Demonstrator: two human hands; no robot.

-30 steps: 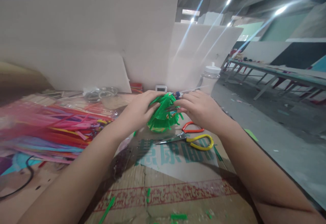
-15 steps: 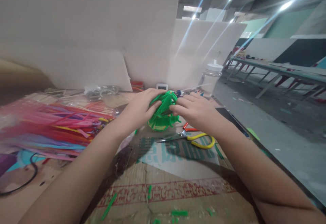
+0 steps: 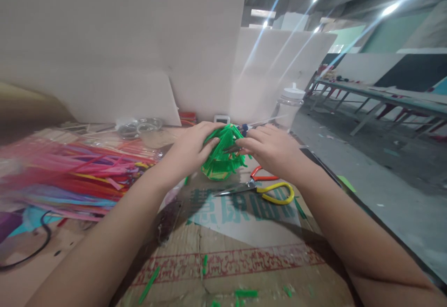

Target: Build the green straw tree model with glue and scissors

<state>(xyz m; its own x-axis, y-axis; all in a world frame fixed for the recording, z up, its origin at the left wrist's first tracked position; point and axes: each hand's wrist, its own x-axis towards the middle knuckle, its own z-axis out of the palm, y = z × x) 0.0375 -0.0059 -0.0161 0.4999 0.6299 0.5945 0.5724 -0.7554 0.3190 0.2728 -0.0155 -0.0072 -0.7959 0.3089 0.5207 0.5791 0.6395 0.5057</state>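
A rounded green craft piece (image 3: 223,156), built from fuzzy strips like pipe cleaners, stands on the work surface between my hands. My left hand (image 3: 200,142) wraps round its left side, fingers over the top and thumb across the front. On the right, my right hand (image 3: 263,144) has its fingers bent and drawn together at the piece's edge. A dark narrow shape shows by those fingertips, but what they pinch is hidden. Just in front lies a pair of scissors (image 3: 253,187) with one red and one yellow handle, blades pointing left.
Bundles of coloured pipe cleaners (image 3: 87,172) spread across the left. A clear bottle (image 3: 289,107) with a white lid stands at the back right, near a small white device (image 3: 222,119). Green scraps (image 3: 246,293) lie on the printed cardboard (image 3: 185,279). A dark cable (image 3: 38,246) curls at left.
My right hand has shifted slightly, its fingertips drawing back a little to the right from the green piece. My left hand keeps its hold. The scissors have not moved.
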